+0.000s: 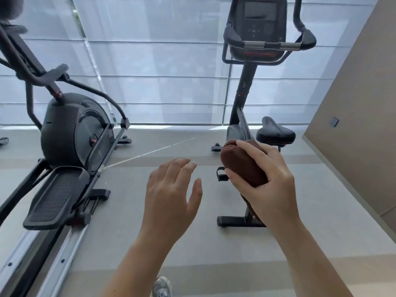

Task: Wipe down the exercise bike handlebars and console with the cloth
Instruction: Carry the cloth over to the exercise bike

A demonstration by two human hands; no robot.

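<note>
Right hand point(267, 179) gripping brown cloth point(242, 166), left hand point(171, 189) spread, empty — exercise bike point(255, 50) ahead, elliptical point(72, 133) left.

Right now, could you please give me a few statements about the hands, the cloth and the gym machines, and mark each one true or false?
1. The right hand grips a bunched brown cloth. True.
2. The left hand holds a spray bottle. False: it is open and holds nothing.
3. The cloth is pressed against the exercise bike console. False: it is held well short of the console.
4. An elliptical trainer stands to the left of the exercise bike. True.
5. The bike saddle is black. True.
</note>
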